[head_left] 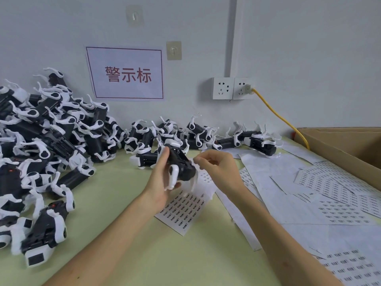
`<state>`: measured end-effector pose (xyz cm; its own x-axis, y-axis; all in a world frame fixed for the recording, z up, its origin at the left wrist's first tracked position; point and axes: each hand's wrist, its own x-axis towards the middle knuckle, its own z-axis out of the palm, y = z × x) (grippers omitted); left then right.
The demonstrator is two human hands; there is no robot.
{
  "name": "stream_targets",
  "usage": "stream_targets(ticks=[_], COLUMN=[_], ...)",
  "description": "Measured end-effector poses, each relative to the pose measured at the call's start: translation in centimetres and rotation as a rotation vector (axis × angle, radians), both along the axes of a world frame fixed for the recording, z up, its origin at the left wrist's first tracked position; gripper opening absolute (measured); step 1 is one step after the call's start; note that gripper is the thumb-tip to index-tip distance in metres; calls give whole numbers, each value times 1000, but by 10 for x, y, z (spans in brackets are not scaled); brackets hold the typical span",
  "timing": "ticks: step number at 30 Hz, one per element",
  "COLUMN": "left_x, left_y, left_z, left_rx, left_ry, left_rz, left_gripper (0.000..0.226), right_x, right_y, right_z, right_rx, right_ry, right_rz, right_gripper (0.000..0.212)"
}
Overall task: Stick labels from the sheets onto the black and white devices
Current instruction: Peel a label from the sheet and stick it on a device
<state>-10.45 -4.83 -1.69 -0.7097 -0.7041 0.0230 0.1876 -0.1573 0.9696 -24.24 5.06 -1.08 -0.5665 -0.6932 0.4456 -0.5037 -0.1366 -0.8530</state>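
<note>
- The left hand point(160, 179) grips a black-and-white device point(181, 163) above the label sheet point(183, 211); it should hold steady.
- The right hand point(216, 166) has its fingertips meeting just beside the device; I cannot tell if they pinch a label.
- Any label should go on flat, one edge first.

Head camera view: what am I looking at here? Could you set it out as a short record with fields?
Place: pale green table against a white wall
Left hand: grips one black and white device, lifted off the table
Right hand: fingertips pinched beside the device; any label there is too small to see
Under the hands: label sheet
Left side: heaped pile of devices
Right side: more label sheets, cardboard box
Wall: sign, sockets, yellow cable
</note>
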Motion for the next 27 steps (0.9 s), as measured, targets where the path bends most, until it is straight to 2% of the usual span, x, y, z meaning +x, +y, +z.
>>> stream_targets(ticks=[2,3,5,7,9,11,14,16,20,24,27], left_x=[3,4,6,7,8,7,5,7,10,13,15], left_y=[-4,-7,-11,-15,-18,-18,-19,-19,-21,-19,-14], left_z=[0,0,0,2,6,8,3,4,9,10,11], left_rx=[61,72,96,171,279,367,216,165,204,192,151], left_ry=[44,54,55,60,75,100,11,-28,7,50,0], left_rz=[-41,-49,-67,-106,-122,-141,-53,-25,-52,-162,-248], left_gripper=[75,84,91,87,76,67,47,36,26,19,31], right_x=[-5,-8,-12,-11,-11,-13,-14,-13,-7,-4,-7], right_y=[1,1,3,1,-1,-2,-1,-2,-5,-1,1], right_z=[-3,-4,-9,-14,-18,-19,-17,-16,-12,-7,-4], right_rx=[122,246,595,823,865,836,755,592,267,50,-47], right_ry=[40,92,250,380,417,405,363,326,263,210,163], right_rz=[-127,-179,-222,-205,-187,-172,-141,-106,-111,-148,-193], right_gripper=[11,18,48,68,77,82,82,73,51,42,38])
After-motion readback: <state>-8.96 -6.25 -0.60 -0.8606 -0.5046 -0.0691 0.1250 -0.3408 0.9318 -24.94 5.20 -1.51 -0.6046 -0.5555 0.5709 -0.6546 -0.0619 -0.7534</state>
